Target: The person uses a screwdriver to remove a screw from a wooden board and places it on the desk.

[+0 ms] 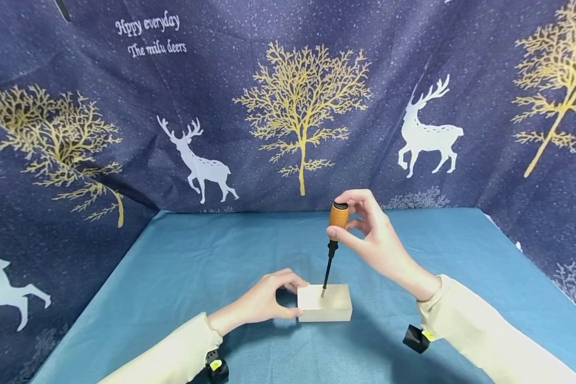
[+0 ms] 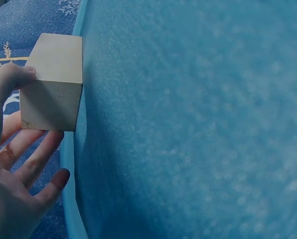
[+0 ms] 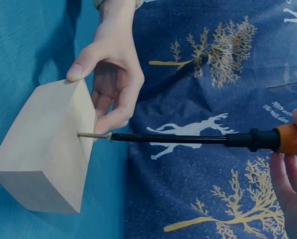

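A pale wooden block [image 1: 324, 309] lies on the blue cloth. Its left end is held between the thumb and fingers of my left hand [image 1: 269, 298]. In the right wrist view a screw [image 3: 92, 135] stands out of the block's top face, partly sunk in. The black shaft of a screwdriver [image 3: 171, 139] meets the screw's head. My right hand [image 1: 372, 234] grips the screwdriver's orange handle [image 1: 338, 216], thumb on one side and a finger on the black end cap. The screwdriver leans slightly to the right in the head view. Only the block and my left hand [image 2: 24, 174] appear in the left wrist view.
A blue cloth [image 1: 211, 250] covers the work surface. Behind it hangs a dark blue curtain [image 1: 269, 160] with white deer and golden trees. Black wrist cameras sit below my left cuff [image 1: 217, 369] and right cuff [image 1: 416, 338].
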The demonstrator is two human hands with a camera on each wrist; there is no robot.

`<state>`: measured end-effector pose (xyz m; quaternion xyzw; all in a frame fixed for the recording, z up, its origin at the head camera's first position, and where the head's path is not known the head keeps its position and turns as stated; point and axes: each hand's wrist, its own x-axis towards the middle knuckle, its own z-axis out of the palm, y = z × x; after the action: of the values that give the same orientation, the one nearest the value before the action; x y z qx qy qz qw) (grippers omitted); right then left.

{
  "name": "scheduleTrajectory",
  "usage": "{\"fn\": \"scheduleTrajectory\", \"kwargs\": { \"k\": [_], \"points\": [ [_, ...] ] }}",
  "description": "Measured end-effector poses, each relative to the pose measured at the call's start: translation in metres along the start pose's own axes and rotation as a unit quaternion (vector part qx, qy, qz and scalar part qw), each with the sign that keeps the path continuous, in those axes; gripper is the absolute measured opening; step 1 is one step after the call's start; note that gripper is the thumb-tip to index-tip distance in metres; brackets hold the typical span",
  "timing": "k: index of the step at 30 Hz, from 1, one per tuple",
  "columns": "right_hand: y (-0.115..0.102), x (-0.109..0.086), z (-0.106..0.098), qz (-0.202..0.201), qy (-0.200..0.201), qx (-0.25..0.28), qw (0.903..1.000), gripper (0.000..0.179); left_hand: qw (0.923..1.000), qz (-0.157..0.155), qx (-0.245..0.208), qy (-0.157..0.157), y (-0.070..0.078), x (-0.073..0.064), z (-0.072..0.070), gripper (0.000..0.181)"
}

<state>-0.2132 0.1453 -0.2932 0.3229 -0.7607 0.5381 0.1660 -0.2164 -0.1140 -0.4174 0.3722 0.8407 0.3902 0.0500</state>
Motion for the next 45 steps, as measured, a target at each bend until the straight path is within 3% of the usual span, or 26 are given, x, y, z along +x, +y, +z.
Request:
{"fn": "scheduleTrajectory", "kwargs": {
  "k": [7, 15, 25, 33, 41, 45],
  "points": [
    [0.001, 0.001, -0.001, -0.022, -0.044, 0.050, 0.9975, 0.042, 0.9999, -0.005, 0.011, 0.001, -0.001, 0.001, 0.000, 0.045],
    [0.004, 0.000, 0.003, -0.056, -0.003, 0.001, 0.9984, 0.049, 1.0000, -0.003, 0.001, -0.007, -0.001, 0.002, -0.002, 0.044],
    [0.003, -0.002, 0.003, -0.029, -0.024, 0.029, 0.9989, 0.047, 0.9990, -0.035, -0.019, -0.020, 0.003, 0.002, -0.005, 0.042],
    [0.006, -0.004, 0.006, -0.027, 0.033, 0.005, 0.9991, 0.057, 0.9989, -0.040, -0.022, -0.012, 0.007, 0.001, -0.004, 0.043],
    [0.001, -0.001, -0.001, -0.004, -0.030, 0.044, 0.9986, 0.047, 0.9974, -0.064, -0.030, -0.012, 0.011, 0.000, -0.005, 0.042],
    [0.001, -0.002, -0.001, -0.012, -0.018, 0.041, 0.9989, 0.046, 0.9971, -0.066, -0.034, -0.011, 0.015, 0.000, -0.004, 0.042]
  ]
}}
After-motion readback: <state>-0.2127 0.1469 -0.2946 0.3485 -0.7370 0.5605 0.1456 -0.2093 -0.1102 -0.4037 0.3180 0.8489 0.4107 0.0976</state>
